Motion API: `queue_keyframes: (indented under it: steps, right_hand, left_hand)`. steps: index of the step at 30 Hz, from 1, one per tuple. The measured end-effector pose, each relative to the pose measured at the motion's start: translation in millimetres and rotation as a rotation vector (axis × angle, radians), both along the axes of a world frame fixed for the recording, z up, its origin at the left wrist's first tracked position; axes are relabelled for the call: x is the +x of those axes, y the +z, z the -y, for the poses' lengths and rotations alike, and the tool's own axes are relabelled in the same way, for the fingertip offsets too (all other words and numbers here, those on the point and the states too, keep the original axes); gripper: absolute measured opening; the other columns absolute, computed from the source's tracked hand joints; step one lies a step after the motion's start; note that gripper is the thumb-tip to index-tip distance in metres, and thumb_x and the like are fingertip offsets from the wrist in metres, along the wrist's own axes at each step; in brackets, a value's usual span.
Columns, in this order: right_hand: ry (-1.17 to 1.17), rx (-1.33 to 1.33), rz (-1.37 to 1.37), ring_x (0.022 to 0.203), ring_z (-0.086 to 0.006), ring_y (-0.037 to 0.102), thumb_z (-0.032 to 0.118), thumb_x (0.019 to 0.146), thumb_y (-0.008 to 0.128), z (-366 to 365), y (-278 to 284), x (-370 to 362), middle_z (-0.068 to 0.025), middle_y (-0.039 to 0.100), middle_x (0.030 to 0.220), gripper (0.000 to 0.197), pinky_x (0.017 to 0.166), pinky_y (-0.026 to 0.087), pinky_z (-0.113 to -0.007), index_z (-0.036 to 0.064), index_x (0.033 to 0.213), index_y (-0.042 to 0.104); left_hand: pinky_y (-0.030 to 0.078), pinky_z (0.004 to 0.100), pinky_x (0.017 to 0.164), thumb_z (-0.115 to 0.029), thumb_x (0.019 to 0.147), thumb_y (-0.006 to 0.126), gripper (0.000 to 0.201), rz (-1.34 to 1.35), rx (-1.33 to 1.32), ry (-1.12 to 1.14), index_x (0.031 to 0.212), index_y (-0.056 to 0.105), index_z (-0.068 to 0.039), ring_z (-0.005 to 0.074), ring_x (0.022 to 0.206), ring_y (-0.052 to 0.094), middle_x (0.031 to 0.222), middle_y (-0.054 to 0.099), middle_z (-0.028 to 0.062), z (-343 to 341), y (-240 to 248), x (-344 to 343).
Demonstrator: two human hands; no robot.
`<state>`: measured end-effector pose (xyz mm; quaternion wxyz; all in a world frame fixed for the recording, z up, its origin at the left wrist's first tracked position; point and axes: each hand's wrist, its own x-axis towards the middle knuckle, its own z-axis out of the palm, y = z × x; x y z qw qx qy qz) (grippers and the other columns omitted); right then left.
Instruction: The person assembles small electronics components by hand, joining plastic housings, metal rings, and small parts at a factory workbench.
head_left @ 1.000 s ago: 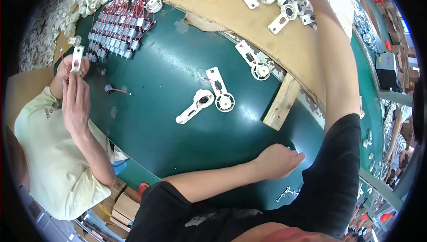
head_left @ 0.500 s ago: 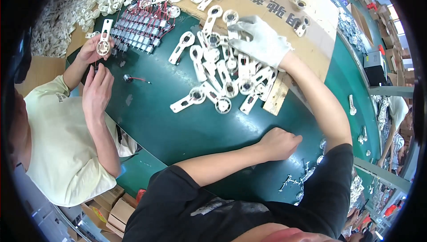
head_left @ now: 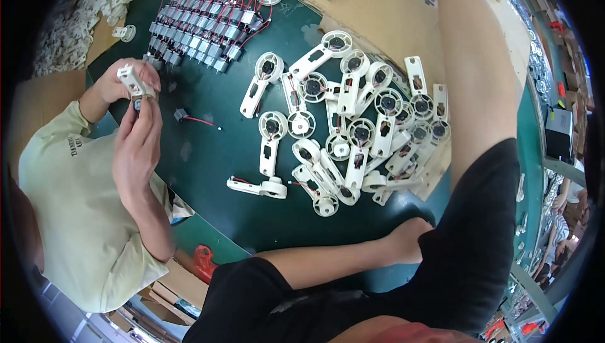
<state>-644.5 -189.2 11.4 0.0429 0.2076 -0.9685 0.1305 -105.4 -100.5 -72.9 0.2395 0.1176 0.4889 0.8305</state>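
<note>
At the far left, a co-worker's hands [head_left: 135, 122] hold one white fan housing [head_left: 131, 79], a loose small motor with a red wire [head_left: 183, 116] lying beside them on the green table [head_left: 208, 154]. Rows of small motors [head_left: 201, 28] wait at the far edge. Centre, a heap of white fan housings [head_left: 353, 135] lies spread out, judged unsorted. The left hand [head_left: 409, 239] rests on the table near the heap, fingers curled under and hidden, so its grip cannot be told. The right forearm [head_left: 472, 72] reaches far, its hand cut off.

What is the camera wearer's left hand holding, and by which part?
Nothing visible: the left hand rests on the green table, fingers partly behind a black sleeve.
</note>
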Motion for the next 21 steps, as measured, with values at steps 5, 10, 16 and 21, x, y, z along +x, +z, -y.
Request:
queue_keyframes:
  steps: [5,10,16,21]
  right_hand:
    - [-0.004,-0.028,-0.088,0.133,-0.0346,0.056,0.056,0.093,0.053,-5,-26,3,-0.0176,0.061,0.143,0.064,0.112,0.042,-0.043,0.0144,0.14,0.063]
    - [-0.013,-0.095,0.087,0.115,-0.0376,0.067,0.048,0.086,0.062,4,-28,53,-0.0207,0.071,0.122,0.054,0.1,0.051,-0.045,0.0136,0.127,0.07]
    - [0.106,0.051,-0.052,0.11,-0.0401,0.067,0.047,0.086,0.062,-27,-22,118,-0.0202,0.071,0.12,0.051,0.099,0.051,-0.047,0.0163,0.126,0.071]
    - [0.262,-0.036,-0.412,0.125,-0.0409,0.059,0.045,0.09,0.056,-40,-12,234,-0.0261,0.061,0.136,0.051,0.107,0.047,-0.047,0.0153,0.13,0.07]
  left_hand:
    - [0.051,0.0408,0.071,-0.012,0.082,0.071,0.013,0.161,-0.033,0.005,0.075,0.065,-0.002,0.0382,0.077,0.068,0.074,0.066,0.0196,1,11,2]
    - [0.056,0.0437,0.064,-0.01,0.074,0.067,0.007,-0.714,-0.633,-0.035,0.075,0.064,-0.004,0.0319,0.067,0.069,0.067,0.064,0.0165,-9,-23,-3]
    - [0.051,0.0458,0.052,-0.011,0.082,0.064,0.007,-0.856,-0.7,0.011,0.083,0.063,-0.005,0.0334,0.056,0.065,0.062,0.062,0.0126,-10,1,-14]
    - [0.05,0.0499,0.055,-0.015,0.088,0.061,0.01,-0.807,-0.683,-0.023,0.084,0.06,-0.007,0.0352,0.06,0.066,0.063,0.063,0.0123,-8,5,-16]
